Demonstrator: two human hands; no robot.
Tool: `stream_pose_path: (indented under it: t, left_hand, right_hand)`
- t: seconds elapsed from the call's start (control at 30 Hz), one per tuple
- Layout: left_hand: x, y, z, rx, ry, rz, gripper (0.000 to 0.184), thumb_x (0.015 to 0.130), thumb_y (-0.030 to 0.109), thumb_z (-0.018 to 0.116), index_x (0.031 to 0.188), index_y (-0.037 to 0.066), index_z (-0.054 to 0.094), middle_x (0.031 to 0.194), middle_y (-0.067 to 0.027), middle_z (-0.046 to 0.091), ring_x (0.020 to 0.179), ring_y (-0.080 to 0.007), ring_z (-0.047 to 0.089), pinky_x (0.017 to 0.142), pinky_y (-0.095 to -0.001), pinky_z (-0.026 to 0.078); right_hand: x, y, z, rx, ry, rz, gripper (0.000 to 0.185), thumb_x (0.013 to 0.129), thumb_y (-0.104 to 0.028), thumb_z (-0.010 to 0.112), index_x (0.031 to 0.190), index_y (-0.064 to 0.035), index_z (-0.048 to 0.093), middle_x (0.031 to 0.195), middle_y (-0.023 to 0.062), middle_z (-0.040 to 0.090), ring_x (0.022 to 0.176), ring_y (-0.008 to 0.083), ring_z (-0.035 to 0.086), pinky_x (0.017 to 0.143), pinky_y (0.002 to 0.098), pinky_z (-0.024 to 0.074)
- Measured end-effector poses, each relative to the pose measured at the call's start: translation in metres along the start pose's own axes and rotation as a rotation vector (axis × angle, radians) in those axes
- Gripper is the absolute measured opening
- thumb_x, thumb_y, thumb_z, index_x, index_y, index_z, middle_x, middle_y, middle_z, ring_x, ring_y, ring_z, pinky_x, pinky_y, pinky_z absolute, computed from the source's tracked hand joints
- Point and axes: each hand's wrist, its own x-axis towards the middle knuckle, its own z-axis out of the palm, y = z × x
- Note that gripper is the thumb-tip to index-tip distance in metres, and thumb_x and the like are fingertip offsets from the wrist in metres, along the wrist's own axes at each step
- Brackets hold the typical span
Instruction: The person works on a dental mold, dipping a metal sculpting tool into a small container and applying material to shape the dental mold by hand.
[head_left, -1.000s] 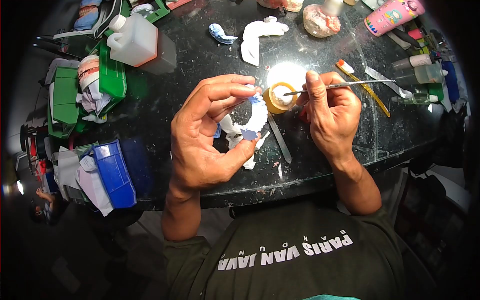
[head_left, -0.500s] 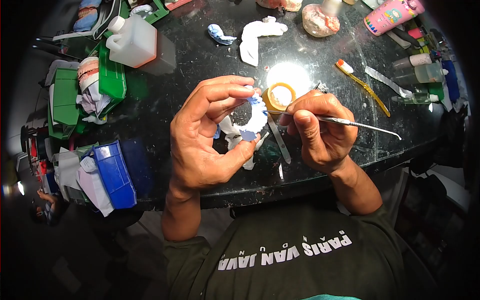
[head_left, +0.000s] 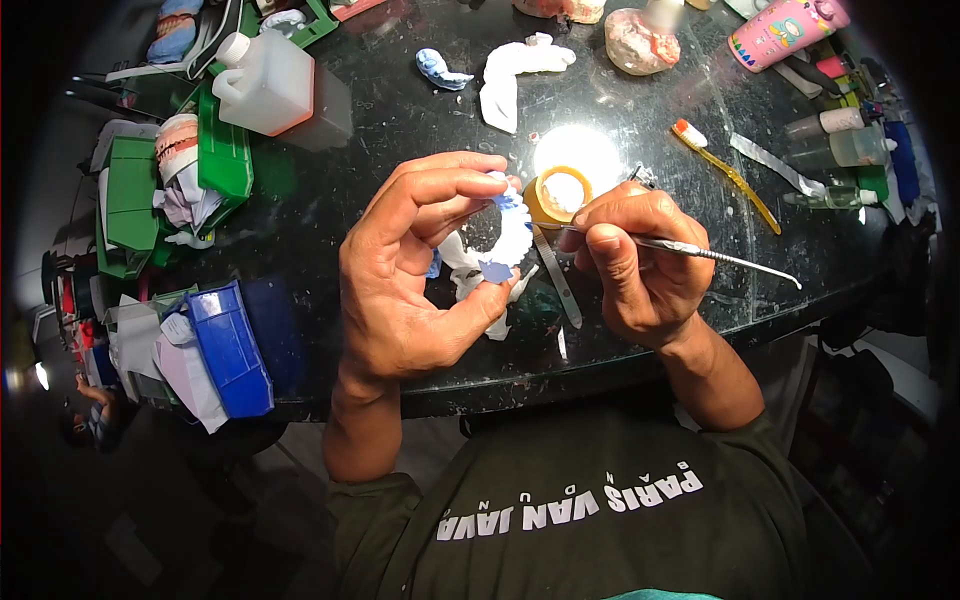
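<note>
My left hand [head_left: 405,265] is closed on a white and blue dental arch [head_left: 512,225], curved like a horseshoe. Thumb and fingers pinch its two ends, with the row of teeth turned toward the right. In my right hand [head_left: 640,260] is a thin metal dental carver [head_left: 675,245], held like a pen. Its working tip is at or very near the arch's outer edge; whether they touch I cannot tell. The hooked far end points right. Behind the arch stands a small amber cup [head_left: 545,205] with white material inside.
On the dark table [head_left: 400,125] lie a metal blade [head_left: 560,285], a yellow toothbrush [head_left: 730,180] and a white curved piece [head_left: 510,80]. A white jug [head_left: 265,85], green bins [head_left: 225,155] and a blue bin [head_left: 230,345] line the left. A pink cup [head_left: 785,35] stands far right.
My right hand has shifted slightly left, and the carver's hooked end has dipped a little. My left hand and the arch have hardly moved.
</note>
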Motion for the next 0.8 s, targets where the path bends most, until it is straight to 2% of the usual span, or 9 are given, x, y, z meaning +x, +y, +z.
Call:
stream_pose_path:
  t: [0.13, 0.23, 0.33, 0.37, 0.47, 0.5, 0.6, 0.8]
  left_hand:
    - [0.000, 0.001, 0.001, -0.003, 0.003, -0.007, 0.061, 0.075, -0.016, 0.076, 0.132, -0.006, 0.056, 0.142, -0.0245, 0.056, 0.132, -0.0373, 0.065, 0.112, -0.0437, 0.053]
    - [0.000, 0.000, 0.000, -0.014, 0.006, -0.002, 0.061, 0.075, -0.016, 0.076, 0.132, -0.006, 0.056, 0.142, -0.0245, 0.057, 0.132, -0.0371, 0.065, 0.112, -0.0438, 0.053]
    - [-0.001, -0.001, 0.000, 0.001, 0.010, 0.000, 0.061, 0.075, -0.016, 0.076, 0.132, -0.005, 0.056, 0.143, -0.0245, 0.056, 0.132, -0.0368, 0.065, 0.112, -0.0436, 0.053]
    - [-0.001, -0.002, -0.001, 0.003, 0.011, -0.002, 0.061, 0.075, -0.016, 0.075, 0.132, -0.005, 0.056, 0.143, -0.0245, 0.056, 0.132, -0.0366, 0.065, 0.112, -0.0436, 0.053]
    - [-0.001, -0.001, 0.000, 0.003, 0.009, -0.012, 0.061, 0.075, -0.016, 0.075, 0.132, -0.005, 0.056, 0.143, -0.0244, 0.057, 0.132, -0.0364, 0.065, 0.112, -0.0436, 0.053]
    - [-0.001, 0.000, 0.000, 0.002, 0.010, -0.019, 0.061, 0.075, -0.016, 0.075, 0.131, -0.005, 0.056, 0.143, -0.0244, 0.057, 0.132, -0.0364, 0.065, 0.112, -0.0435, 0.053]
    - [-0.001, -0.001, 0.000, 0.011, 0.007, -0.011, 0.061, 0.075, -0.016, 0.075, 0.131, -0.005, 0.056, 0.143, -0.0244, 0.057, 0.132, -0.0366, 0.065, 0.112, -0.0435, 0.053]
    - [0.000, -0.001, -0.001, 0.007, -0.001, 0.005, 0.061, 0.074, -0.016, 0.076, 0.131, -0.005, 0.056, 0.142, -0.0248, 0.057, 0.132, -0.0367, 0.065, 0.112, -0.0436, 0.053]
  right_hand:
    - [0.000, -0.001, 0.000, -0.014, -0.007, 0.007, 0.011, 0.099, -0.004, 0.075, 0.095, 0.0031, 0.068, 0.080, 0.0104, 0.071, 0.067, 0.0183, 0.067, 0.061, 0.0320, 0.0514]
    - [0.000, -0.002, 0.002, 0.036, 0.099, 0.017, 0.014, 0.102, -0.006, 0.073, 0.092, 0.0028, 0.068, 0.078, 0.0092, 0.071, 0.065, 0.0155, 0.066, 0.058, 0.0316, 0.0505]
    - [0.000, -0.001, 0.003, -0.089, 0.279, 0.206, 0.019, 0.104, -0.010, 0.072, 0.090, 0.0019, 0.068, 0.072, 0.0077, 0.069, 0.062, 0.0121, 0.065, 0.055, 0.0295, 0.0482]
    - [0.003, 0.000, 0.001, -0.193, 0.284, 0.294, 0.023, 0.106, -0.016, 0.071, 0.089, 0.0003, 0.069, 0.066, 0.0055, 0.068, 0.059, 0.0092, 0.063, 0.053, 0.0276, 0.0460]
    - [0.006, 0.004, -0.001, -0.243, 0.210, 0.388, 0.027, 0.110, -0.020, 0.066, 0.089, -0.0035, 0.063, 0.068, 0.0004, 0.064, 0.059, 0.0024, 0.054, 0.053, 0.0211, 0.0421]
    - [0.006, 0.007, 0.000, -0.267, 0.213, 0.360, 0.028, 0.109, -0.022, 0.068, 0.088, -0.0040, 0.064, 0.069, 0.0005, 0.065, 0.057, 0.0029, 0.055, 0.051, 0.0211, 0.0413]
    - [0.009, 0.005, -0.001, -0.212, 0.239, 0.471, 0.028, 0.104, -0.022, 0.075, 0.088, -0.0004, 0.071, 0.065, 0.0031, 0.069, 0.060, 0.0059, 0.063, 0.054, 0.0261, 0.0456]
    - [0.011, 0.002, 0.001, -0.188, 0.219, 0.523, 0.027, 0.104, -0.021, 0.075, 0.087, 0.0001, 0.073, 0.068, 0.0038, 0.071, 0.063, 0.0059, 0.066, 0.056, 0.0245, 0.0489]
